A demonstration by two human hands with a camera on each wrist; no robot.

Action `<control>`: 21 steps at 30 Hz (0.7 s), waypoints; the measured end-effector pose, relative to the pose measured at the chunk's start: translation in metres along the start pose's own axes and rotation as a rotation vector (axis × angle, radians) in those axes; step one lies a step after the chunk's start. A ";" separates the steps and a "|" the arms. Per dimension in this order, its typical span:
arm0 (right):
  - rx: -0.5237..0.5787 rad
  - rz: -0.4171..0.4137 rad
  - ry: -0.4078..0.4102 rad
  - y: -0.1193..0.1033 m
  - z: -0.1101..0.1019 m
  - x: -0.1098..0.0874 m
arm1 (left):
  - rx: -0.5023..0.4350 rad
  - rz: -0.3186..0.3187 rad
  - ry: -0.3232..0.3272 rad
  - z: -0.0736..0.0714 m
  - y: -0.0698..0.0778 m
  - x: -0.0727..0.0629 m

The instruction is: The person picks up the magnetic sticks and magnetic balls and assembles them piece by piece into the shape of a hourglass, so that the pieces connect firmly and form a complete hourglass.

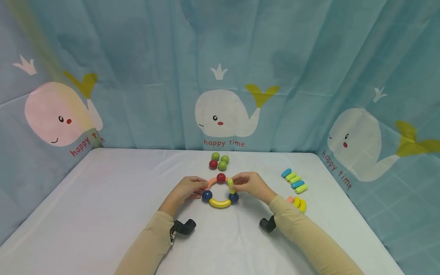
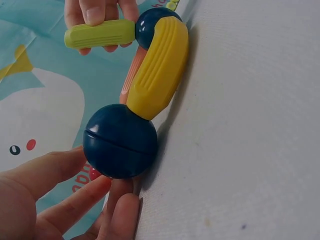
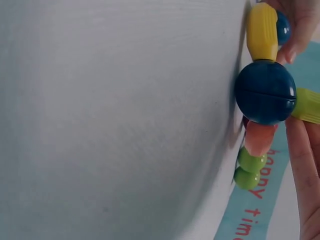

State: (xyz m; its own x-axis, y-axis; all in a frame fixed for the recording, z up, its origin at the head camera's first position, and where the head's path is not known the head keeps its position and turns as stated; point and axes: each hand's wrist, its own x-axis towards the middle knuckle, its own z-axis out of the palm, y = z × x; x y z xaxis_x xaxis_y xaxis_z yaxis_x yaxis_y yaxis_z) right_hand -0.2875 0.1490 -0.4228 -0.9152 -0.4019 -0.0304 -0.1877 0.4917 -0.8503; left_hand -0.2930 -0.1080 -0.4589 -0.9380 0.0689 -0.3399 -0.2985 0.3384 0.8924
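A ring of balls and curved rods lies on the white table. It has a red ball at its far side, a left blue ball, a right blue ball, a yellow curved rod in front and orange curved rods behind. My left hand holds the ring at the left blue ball, fingertips against it and by the orange rod. With thumb and fingers, my right hand pinches a yellow-green straight rod, which stands upright with its lower end at the right blue ball.
Behind the ring sit a loose red ball and several green balls. To the right lie several short blue and yellow-green rods. Yellow curved rods and an orange piece are beside my right forearm. A whale-printed curtain hangs behind.
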 end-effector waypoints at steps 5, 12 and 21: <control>-0.045 0.015 -0.028 -0.006 0.000 0.000 | 0.003 0.003 0.004 0.001 0.000 0.002; -0.044 0.098 0.032 -0.006 -0.002 -0.002 | 0.029 -0.002 -0.023 0.000 0.000 0.002; 0.195 0.381 0.104 0.005 -0.003 0.003 | 0.286 -0.031 -0.251 -0.015 0.014 -0.014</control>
State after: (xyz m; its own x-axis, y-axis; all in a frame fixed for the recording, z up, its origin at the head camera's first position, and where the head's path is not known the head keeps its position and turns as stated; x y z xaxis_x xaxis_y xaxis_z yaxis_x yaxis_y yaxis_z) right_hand -0.2928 0.1526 -0.4259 -0.9387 -0.1356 -0.3168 0.2321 0.4306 -0.8722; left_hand -0.2871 -0.1182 -0.4372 -0.8464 0.2701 -0.4589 -0.2312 0.5900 0.7736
